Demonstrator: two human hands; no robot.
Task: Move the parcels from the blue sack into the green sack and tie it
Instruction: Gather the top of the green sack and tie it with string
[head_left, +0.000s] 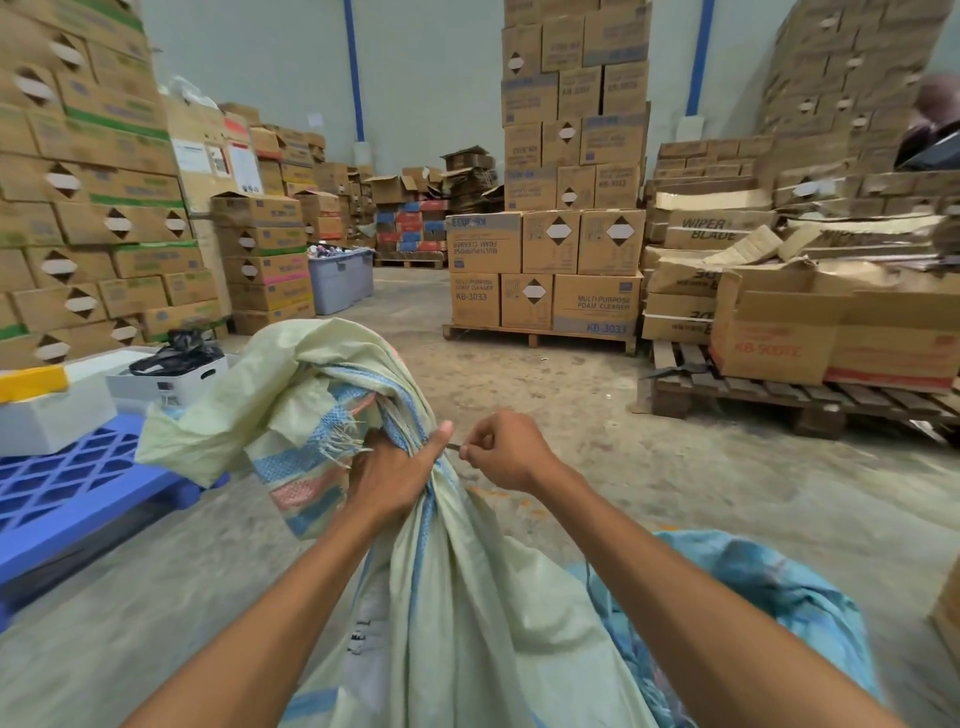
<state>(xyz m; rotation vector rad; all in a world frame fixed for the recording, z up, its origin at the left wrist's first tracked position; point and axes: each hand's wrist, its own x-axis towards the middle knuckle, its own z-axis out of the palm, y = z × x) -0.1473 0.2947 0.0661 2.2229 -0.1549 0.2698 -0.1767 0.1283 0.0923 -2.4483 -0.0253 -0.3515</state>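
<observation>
I have the left hand (395, 467) wrapped tight round the gathered neck of the green sack (467, 597), fingers curled into the bunched weave and thumb pressed across the front of it. The right hand (501, 449) is just beside it, fingers curled, thumb and forefinger pinching the end of a thin dark tie (453, 446) that runs across to the neck at my left thumb. I cannot tell whether the tie goes all the way round the neck.

The green sack stands on the concrete floor (675, 493) directly in front of me, full below the neck. Its loose top, with blue and pink stripes and a frayed edge, flops over to the left above my left hand. The blue sack (753, 582) lies crumpled on the floor touching the green sack's right side, under my right forearm.

To the left, a blue plastic pallet (78, 478) carries white boxes (166, 382). To the right, a wooden pallet (779, 395) holds torn cartons. Straight ahead, another stack of cartons (545, 270) stands well apart from the sacks, with a grey tub (340, 280) to its left.
</observation>
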